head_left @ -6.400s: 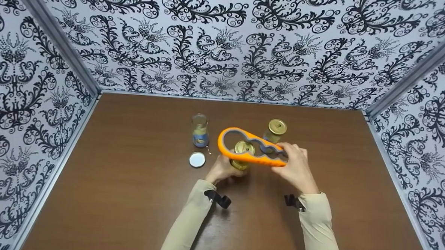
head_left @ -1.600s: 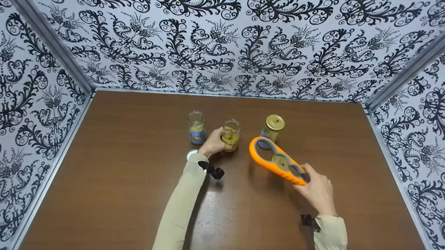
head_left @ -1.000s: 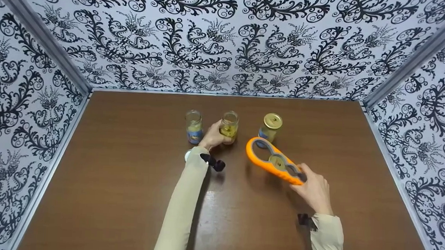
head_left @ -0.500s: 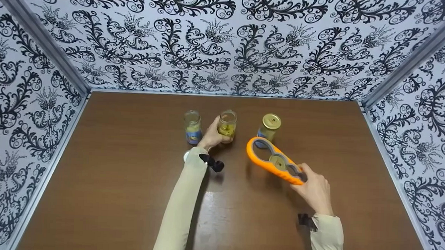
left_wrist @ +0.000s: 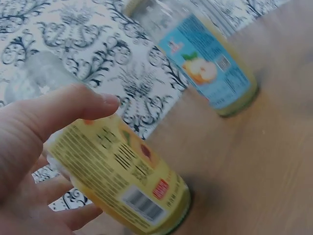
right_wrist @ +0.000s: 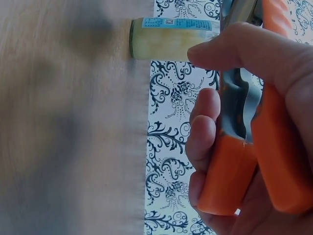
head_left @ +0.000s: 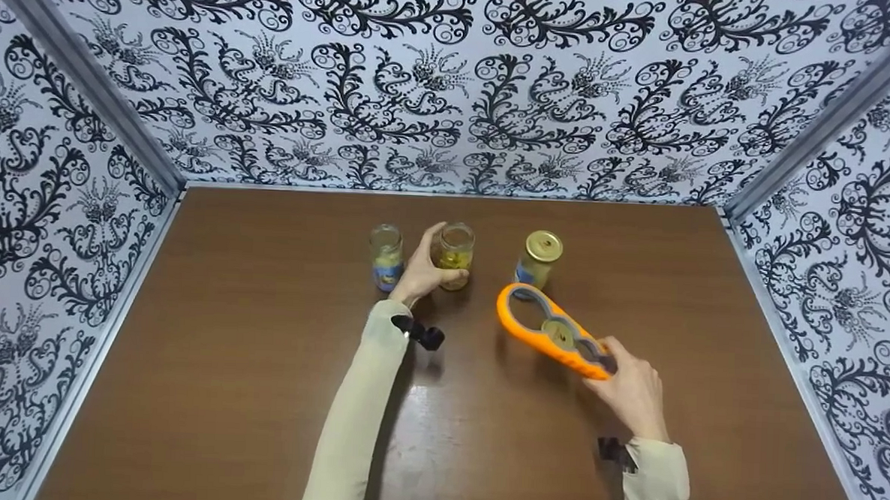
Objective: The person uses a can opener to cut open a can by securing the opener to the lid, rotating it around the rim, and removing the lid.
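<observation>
My left hand (head_left: 423, 271) is around the near-left side of an open glass jar (head_left: 456, 259) with a yellow label, which stands on the table. In the left wrist view its thumb (left_wrist: 73, 105) lies across the front of the jar, with the fingers spread apart behind. My right hand (head_left: 630, 386) grips the handles of an orange jar opener (head_left: 520, 330) with grey inner edges, held above the table. A gold lid (head_left: 558, 333) sits in the opener's middle opening. In the right wrist view the thumb and fingers wrap the orange handles (right_wrist: 227, 178).
Left of the hand stands another open jar (head_left: 387, 261) with a blue label. Behind the opener, a blue-labelled jar (head_left: 541, 258) has its gold lid on. Patterned walls (head_left: 452, 92) close off the back and sides of the brown table (head_left: 261, 332).
The yellow-labelled jar was capped and held near me; now it stands uncapped between the other two, its lid in the opener. The left fingers have just loosened from it. The white lid is now hidden.
</observation>
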The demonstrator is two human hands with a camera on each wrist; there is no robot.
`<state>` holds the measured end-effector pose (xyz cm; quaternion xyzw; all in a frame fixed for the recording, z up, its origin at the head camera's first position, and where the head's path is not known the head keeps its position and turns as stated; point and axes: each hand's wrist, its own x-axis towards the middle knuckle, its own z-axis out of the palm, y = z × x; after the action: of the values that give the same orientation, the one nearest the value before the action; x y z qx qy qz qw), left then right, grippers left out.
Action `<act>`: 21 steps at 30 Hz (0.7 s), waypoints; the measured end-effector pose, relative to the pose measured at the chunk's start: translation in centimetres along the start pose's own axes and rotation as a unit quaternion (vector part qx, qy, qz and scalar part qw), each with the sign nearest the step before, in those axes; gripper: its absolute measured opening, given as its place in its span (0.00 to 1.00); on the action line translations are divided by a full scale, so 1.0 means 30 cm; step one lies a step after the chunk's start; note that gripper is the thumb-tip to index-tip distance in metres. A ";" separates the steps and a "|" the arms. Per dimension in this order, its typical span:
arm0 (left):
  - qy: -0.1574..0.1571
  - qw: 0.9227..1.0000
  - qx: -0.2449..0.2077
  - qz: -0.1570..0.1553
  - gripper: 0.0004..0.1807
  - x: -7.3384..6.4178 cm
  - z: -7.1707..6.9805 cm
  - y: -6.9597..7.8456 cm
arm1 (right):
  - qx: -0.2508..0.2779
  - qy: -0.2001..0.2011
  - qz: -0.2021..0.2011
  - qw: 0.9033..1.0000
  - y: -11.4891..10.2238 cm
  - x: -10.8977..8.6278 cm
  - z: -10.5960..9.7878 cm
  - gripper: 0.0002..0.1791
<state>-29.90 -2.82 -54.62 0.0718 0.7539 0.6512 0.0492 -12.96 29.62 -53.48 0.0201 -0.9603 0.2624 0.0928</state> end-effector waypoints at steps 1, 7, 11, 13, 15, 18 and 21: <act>0.003 1.000 -0.006 0.009 0.52 -0.003 -0.002 0.005 | 0.001 -0.001 0.001 1.000 0.001 -0.002 -0.002 0.25; 0.013 0.998 -0.025 0.063 0.50 -0.037 -0.013 0.042 | 0.000 0.002 0.001 1.000 0.007 -0.009 -0.013 0.24; 0.016 0.995 -0.049 0.081 0.49 -0.060 -0.016 0.040 | 0.001 0.003 -0.002 1.000 0.007 -0.010 -0.015 0.24; 0.013 0.994 -0.073 0.086 0.49 -0.067 -0.017 0.023 | 0.000 0.004 -0.005 1.000 0.008 -0.009 -0.012 0.23; 0.002 0.991 -0.103 0.089 0.50 -0.091 -0.021 0.035 | 0.000 0.002 -0.008 1.000 0.007 -0.008 -0.008 0.23; -0.005 0.991 -0.096 0.092 0.50 -0.138 -0.030 0.070 | -0.004 -0.002 -0.010 1.000 0.006 -0.007 -0.002 0.23; 0.003 0.995 -0.057 0.087 0.49 -0.187 -0.037 0.102 | -0.006 -0.003 -0.010 1.000 0.002 -0.007 0.004 0.24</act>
<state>-24.42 -4.45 -51.55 0.1319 0.7065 0.6953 -0.0056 -12.79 29.63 -53.64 0.0298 -0.9620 0.2553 0.0924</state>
